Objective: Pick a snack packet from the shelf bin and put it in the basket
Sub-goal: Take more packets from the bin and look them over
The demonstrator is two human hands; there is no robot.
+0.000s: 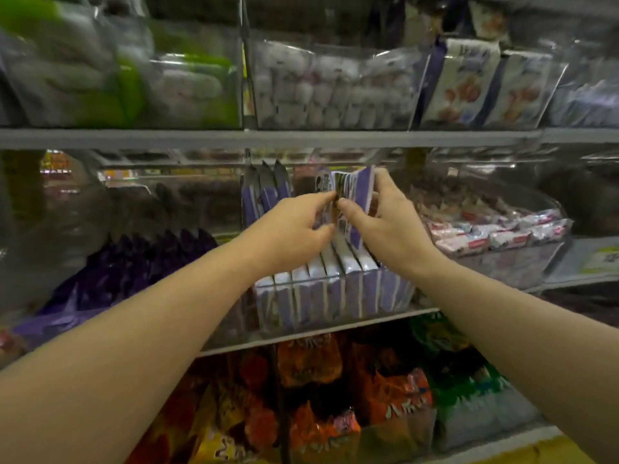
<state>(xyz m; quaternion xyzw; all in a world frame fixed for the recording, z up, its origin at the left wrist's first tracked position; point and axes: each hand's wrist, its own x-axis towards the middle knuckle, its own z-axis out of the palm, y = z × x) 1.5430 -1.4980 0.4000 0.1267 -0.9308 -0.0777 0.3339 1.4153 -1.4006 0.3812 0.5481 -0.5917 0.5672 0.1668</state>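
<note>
A clear shelf bin (335, 298) on the middle shelf holds several upright purple-and-white snack packets (351, 262). One purple packet (363, 192) is raised above the row at the back of the bin. My right hand (385, 222) grips it, thumb on its front face and fingers behind its right edge. My left hand (298, 226) pinches the packet's left edge with its fingertips. No basket is in view.
Dark purple bags (140, 262) lie left of the bin, pink-and-white packets (495, 232) to its right. The shelf above carries bins of white sweets (328, 92) and green packs (187, 85). Orange and green snack bags (385, 390) fill the shelf below.
</note>
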